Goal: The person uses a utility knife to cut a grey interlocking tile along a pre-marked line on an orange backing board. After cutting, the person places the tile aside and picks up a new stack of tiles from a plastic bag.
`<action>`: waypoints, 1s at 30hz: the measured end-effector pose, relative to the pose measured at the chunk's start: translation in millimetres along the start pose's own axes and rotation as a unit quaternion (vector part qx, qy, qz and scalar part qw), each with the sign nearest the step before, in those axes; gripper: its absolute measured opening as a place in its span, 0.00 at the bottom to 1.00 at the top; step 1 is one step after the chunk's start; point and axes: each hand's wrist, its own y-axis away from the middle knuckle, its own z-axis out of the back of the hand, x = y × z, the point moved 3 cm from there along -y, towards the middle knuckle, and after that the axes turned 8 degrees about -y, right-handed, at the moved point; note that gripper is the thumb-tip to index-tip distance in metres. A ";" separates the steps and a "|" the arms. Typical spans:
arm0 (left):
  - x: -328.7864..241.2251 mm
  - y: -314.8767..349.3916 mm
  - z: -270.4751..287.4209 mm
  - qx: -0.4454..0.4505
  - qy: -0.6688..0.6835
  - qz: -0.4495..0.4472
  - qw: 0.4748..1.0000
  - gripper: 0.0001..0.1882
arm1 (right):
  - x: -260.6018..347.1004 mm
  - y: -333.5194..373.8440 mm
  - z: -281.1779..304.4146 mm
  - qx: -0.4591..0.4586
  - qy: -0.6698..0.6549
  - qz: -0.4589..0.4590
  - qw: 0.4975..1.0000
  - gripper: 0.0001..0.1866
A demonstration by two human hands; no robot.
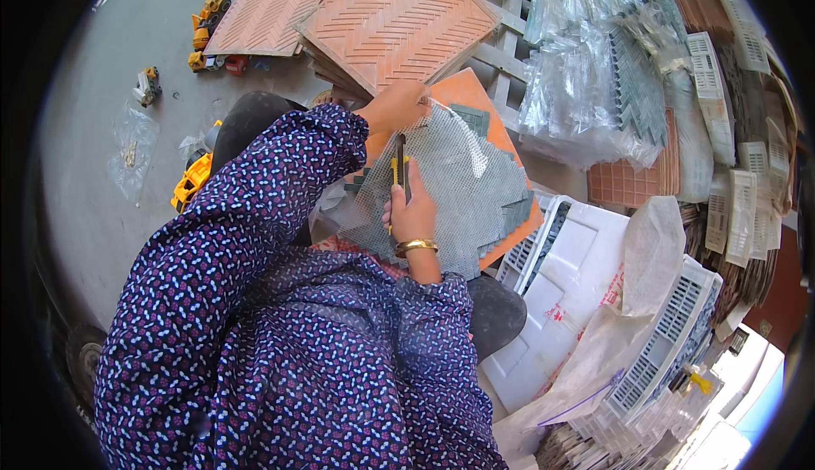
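Note:
My left hand (pixel 396 108) is closed, pinching the upper edge of a mesh sheet (pixel 382 202) near a curled white strip of mesh (pixel 469 143). Lower down, my right hand (pixel 413 207), with a gold bangle at its wrist, grips a yellow and black utility knife (pixel 401 168) whose tip points up toward the left hand. Under both hands, the mesh lies across grey-green mosaic tiles (pixel 514 213), their stepped ends showing at the right. These tiles rest on an orange board (pixel 458 88) over my lap.
Orange herringbone-patterned panels (pixel 399 20) are stacked beyond my hands. Plastic-wrapped green tile sheets (pixel 586 71) stand at the far right, above a white foam box lid (pixel 569 275) and a white crate (pixel 666 343). Toy vehicles (pixel 193 180) lie on the floor at left.

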 end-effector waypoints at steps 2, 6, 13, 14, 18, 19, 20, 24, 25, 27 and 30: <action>-2.1 -0.3 -0.4 0.012 0.015 0.010 1.000 0.10 | 1.7 -1.7 -0.7 -0.004 0.015 0.007 1.000 0.27; -3.4 4.1 3.7 -0.001 0.028 0.013 1.000 0.11 | 9.8 -1.1 -3.6 -0.003 0.027 0.002 1.000 0.28; 2.4 11.8 9.5 -0.086 0.042 0.008 0.995 0.10 | 4.0 -8.0 -3.9 -0.002 -0.017 -0.011 1.000 0.27; 3.4 13.1 8.8 -0.085 0.050 0.028 0.995 0.11 | 6.5 -10.5 -4.4 -0.004 -0.007 -0.008 1.000 0.27; 19.0 23.8 9.4 -0.106 0.138 0.106 0.979 0.10 | 3.0 0.8 -4.7 0.046 0.029 -0.026 0.998 0.28; 25.1 26.8 9.6 -0.117 0.175 0.123 0.970 0.10 | 1.1 5.6 -2.9 0.038 0.004 -0.020 0.999 0.28; 32.8 28.5 9.3 -0.109 0.191 0.163 0.962 0.10 | 2.7 7.2 2.3 0.010 -0.018 0.002 1.000 0.28; 41.1 62.6 9.8 -0.054 0.237 0.283 0.928 0.12 | 3.0 6.3 33.0 -0.052 -0.055 0.050 0.996 0.28; 30.2 71.4 7.2 -0.029 0.196 0.289 0.937 0.12 | 2.0 4.8 43.4 -0.064 -0.040 0.053 0.996 0.28; 15.8 88.2 0.6 -0.028 0.137 0.257 0.956 0.14 | 8.8 3.5 52.2 -0.056 0.010 0.075 0.996 0.29; 8.1 96.4 -6.5 -0.082 0.126 0.196 0.969 0.20 | 15.5 -2.2 54.4 -0.030 0.111 0.099 0.988 0.29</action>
